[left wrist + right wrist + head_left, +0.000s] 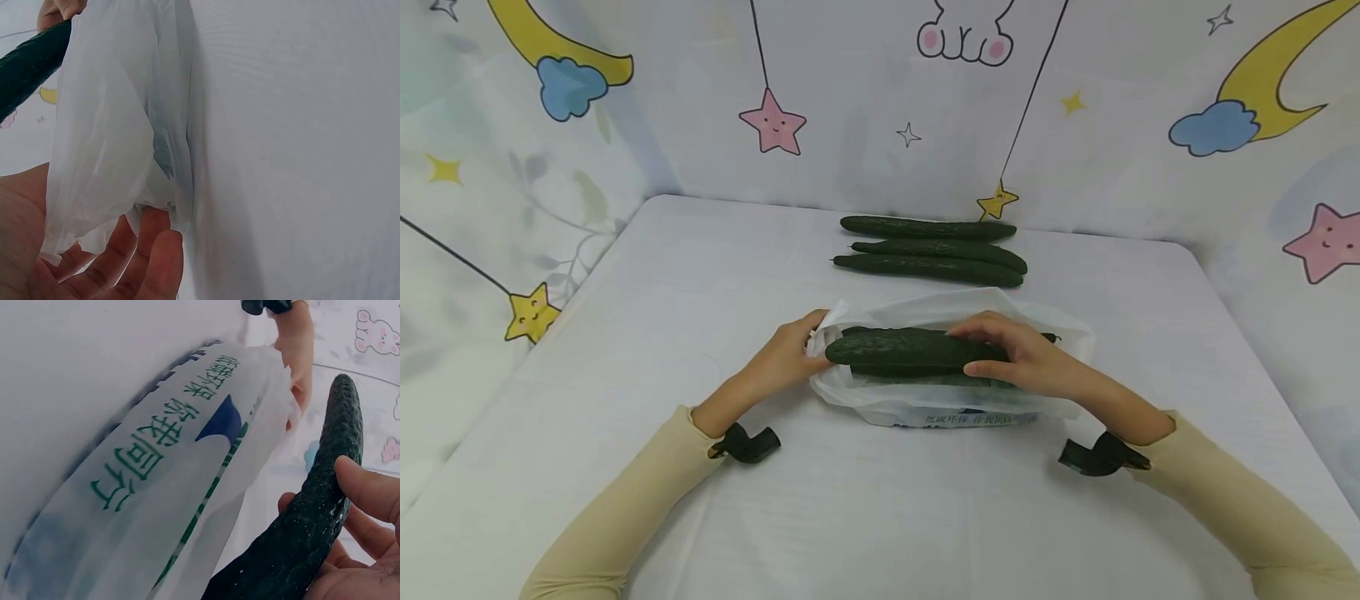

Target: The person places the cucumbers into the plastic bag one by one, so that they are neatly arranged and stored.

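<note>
A dark green cucumber lies lengthwise over the mouth of a white plastic bag. My right hand grips it near its right end, thumb on the near side and fingers on the far side. In the right wrist view the cucumber slants up beside the bag's printed wall. Beneath it, more dark green shows inside the bag, partly hidden. At the bag's left end my left hand holds the rim; in the left wrist view its curled fingers are against the thin plastic.
Three more cucumbers lie side by side behind the bag, near the back edge of the white-covered table. A cartoon-printed cloth hangs behind and at the sides. A black wrist mount sits on each wrist.
</note>
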`<state>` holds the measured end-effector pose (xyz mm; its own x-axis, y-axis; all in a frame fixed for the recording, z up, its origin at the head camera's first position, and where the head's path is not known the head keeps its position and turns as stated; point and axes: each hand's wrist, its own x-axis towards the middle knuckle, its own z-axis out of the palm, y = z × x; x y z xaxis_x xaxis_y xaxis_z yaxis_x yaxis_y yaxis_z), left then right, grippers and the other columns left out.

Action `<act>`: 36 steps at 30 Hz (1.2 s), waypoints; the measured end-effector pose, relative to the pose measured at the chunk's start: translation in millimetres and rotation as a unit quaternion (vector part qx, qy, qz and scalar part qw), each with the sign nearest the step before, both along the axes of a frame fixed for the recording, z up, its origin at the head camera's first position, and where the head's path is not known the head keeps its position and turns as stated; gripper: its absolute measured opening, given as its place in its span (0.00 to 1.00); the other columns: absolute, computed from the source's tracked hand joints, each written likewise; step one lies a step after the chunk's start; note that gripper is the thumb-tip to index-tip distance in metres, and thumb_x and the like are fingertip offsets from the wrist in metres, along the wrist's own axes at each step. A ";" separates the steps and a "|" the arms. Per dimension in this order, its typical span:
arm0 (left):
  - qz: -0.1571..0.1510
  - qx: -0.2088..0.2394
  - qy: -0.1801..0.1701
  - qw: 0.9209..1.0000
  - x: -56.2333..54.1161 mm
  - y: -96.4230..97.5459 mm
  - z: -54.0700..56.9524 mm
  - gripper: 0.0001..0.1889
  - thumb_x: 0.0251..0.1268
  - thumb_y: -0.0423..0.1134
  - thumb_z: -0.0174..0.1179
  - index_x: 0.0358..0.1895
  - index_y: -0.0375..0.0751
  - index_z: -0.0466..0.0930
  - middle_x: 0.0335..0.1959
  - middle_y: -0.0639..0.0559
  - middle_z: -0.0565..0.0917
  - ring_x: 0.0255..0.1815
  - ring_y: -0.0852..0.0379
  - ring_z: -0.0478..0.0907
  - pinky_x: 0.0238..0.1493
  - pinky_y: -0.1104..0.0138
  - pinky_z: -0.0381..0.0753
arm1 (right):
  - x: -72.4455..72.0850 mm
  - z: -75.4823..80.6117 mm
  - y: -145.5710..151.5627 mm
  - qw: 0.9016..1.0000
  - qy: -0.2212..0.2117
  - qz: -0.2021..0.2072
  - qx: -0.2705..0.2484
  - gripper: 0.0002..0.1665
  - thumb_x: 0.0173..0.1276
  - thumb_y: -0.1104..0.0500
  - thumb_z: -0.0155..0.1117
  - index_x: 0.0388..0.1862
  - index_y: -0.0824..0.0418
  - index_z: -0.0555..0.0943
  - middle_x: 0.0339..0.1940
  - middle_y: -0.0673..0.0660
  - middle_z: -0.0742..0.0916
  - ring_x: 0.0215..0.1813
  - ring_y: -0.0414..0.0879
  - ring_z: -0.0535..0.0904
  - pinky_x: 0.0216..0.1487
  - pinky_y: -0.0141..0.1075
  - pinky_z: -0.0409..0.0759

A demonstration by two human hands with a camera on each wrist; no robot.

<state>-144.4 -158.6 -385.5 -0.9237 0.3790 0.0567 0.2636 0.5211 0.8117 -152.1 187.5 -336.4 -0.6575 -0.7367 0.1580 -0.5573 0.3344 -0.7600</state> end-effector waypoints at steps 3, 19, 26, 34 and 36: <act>-0.001 0.001 0.003 1.000 0.3 -0.1 0.4 0.29 0.63 0.35 0.63 0.67 0.38 0.68 0.59 0.39 0.78 0.57 0.45 0.76 0.56 0.51 0.75 | -0.1 -1.7 3.6 1.000 0.008 -0.006 0.013 0.24 0.67 0.66 0.65 0.62 0.64 0.75 0.58 0.57 0.80 0.60 0.38 0.73 0.60 0.27 0.69; -0.005 0.003 -0.008 1.000 0.7 -0.7 -1.0 0.30 0.67 0.40 0.62 0.69 0.38 0.65 0.59 0.41 0.78 0.50 0.47 0.77 0.47 0.56 0.77 | 0.9 -21.7 8.8 0.997 0.033 -0.009 0.071 0.24 0.66 0.64 0.66 0.61 0.62 0.75 0.57 0.56 0.79 0.59 0.48 0.74 0.56 0.36 0.73; -0.005 0.000 -0.008 1.000 0.9 -0.5 0.3 0.31 0.66 0.40 0.62 0.70 0.37 0.64 0.61 0.40 0.77 0.51 0.45 0.77 0.48 0.54 0.77 | 2.7 -20.8 6.8 0.996 0.038 -0.011 0.080 0.25 0.65 0.64 0.68 0.61 0.64 0.76 0.56 0.58 0.79 0.59 0.52 0.75 0.56 0.43 0.75; -0.006 -0.005 -0.002 1.000 1.6 0.4 0.4 0.29 0.66 0.40 0.62 0.69 0.37 0.66 0.58 0.40 0.78 0.47 0.46 0.76 0.44 0.57 0.76 | 8.3 -24.0 6.5 0.993 0.058 -0.019 0.102 0.25 0.62 0.63 0.71 0.58 0.64 0.78 0.54 0.56 0.81 0.57 0.51 0.77 0.53 0.43 0.77; -0.006 -0.009 0.001 1.000 1.8 0.2 0.9 0.29 0.66 0.40 0.62 0.69 0.37 0.66 0.57 0.40 0.79 0.46 0.46 0.75 0.42 0.58 0.75 | 9.9 -23.9 6.3 0.991 0.070 -0.016 0.112 0.24 0.63 0.62 0.70 0.58 0.64 0.78 0.53 0.56 0.82 0.54 0.50 0.77 0.50 0.42 0.77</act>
